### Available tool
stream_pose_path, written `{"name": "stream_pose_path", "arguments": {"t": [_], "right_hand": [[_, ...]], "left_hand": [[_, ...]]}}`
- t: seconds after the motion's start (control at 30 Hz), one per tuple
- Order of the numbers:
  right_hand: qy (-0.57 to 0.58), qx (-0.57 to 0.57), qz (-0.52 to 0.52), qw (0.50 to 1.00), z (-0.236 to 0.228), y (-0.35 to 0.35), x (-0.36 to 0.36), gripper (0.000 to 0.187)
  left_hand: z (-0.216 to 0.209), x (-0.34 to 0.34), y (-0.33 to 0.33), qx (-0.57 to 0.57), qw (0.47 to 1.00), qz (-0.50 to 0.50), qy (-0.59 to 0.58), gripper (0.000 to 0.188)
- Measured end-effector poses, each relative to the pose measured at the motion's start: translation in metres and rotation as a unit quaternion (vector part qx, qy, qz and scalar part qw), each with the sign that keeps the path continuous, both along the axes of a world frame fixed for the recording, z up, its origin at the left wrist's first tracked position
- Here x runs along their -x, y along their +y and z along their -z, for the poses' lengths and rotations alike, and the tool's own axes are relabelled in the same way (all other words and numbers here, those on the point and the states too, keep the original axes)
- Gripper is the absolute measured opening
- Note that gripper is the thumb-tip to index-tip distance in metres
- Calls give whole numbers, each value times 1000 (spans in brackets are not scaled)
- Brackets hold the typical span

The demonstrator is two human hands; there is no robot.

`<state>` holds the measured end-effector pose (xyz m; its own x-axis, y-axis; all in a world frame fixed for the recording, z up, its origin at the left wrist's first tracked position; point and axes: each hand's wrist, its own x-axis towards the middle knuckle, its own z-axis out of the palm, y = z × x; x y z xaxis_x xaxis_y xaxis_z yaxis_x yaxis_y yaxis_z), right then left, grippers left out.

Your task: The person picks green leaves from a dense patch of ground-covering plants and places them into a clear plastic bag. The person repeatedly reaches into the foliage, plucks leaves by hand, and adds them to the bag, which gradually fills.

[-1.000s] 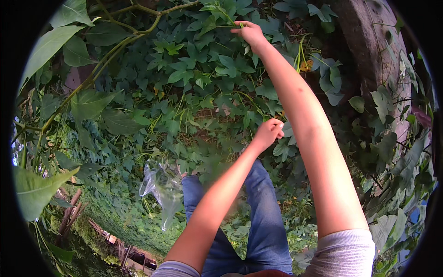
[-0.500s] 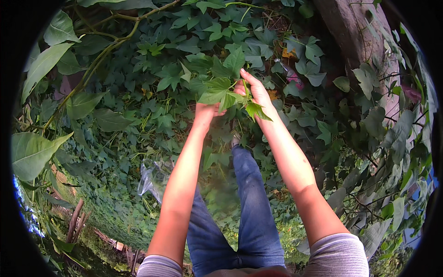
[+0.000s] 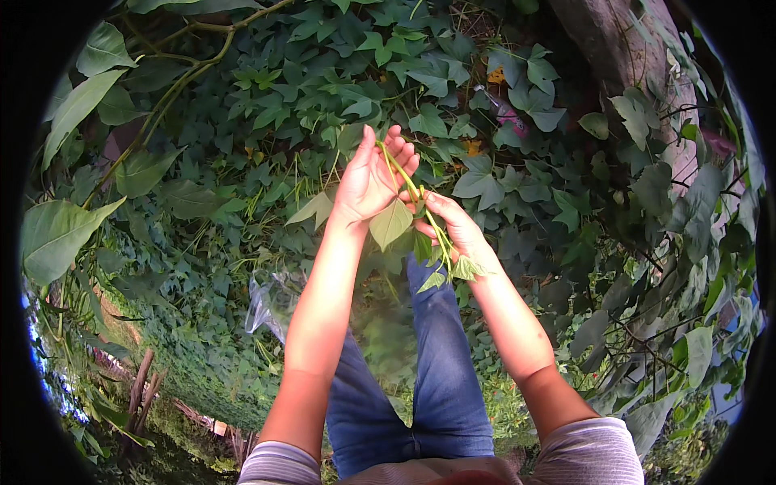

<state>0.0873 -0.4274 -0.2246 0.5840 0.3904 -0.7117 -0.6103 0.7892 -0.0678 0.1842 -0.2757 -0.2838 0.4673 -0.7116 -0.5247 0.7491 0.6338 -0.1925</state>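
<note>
A cut green leafy stem [image 3: 412,187] spans my two hands above the ground plants. My left hand [image 3: 365,184] is turned palm up, with its fingers loosely curled beside the upper end of the stem, which lies between thumb and fingers. Lower and to the right, my right hand [image 3: 454,225] pinches the same stem between thumb and fingers. One pale leaf [image 3: 391,225] hangs between the hands. Smaller, drooping leaves [image 3: 467,267] lie over my right wrist. Part of the stem is hidden behind the fingers.
Dense vines with lobed leaves [image 3: 283,105] cover the ground. A thick trunk [image 3: 614,48] rises at the far right, and a leafy branch [image 3: 162,101] arches at the left. A clear plastic bag [image 3: 263,307] lies left of my legs. Something pink [image 3: 511,121] sits among the leaves.
My left hand has risen and turned palm up against the stem. My right hand has come down toward me with it, and the stem's leaves now hang lower.
</note>
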Motion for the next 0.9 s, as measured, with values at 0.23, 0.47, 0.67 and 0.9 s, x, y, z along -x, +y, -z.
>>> {"name": "stream_pose_path", "arguments": {"t": [0.23,0.47,0.67,0.9], "right_hand": [[-24,57,-139,988,-23,-8,-3,41],[-97,17,-218,971,-3,-26,-7,36],[-132,129,-316,931,-1,-18,-14,34],[-275,553,-475,627,-36,-5,-15,18]], "left_hand": [[-30,-2,21,-234,913,314,-112,25],[-46,-21,30,-214,896,380,-81,29],[-39,-6,21,-294,881,348,-125,30],[-7,9,37,-311,891,301,-132,25]]}}
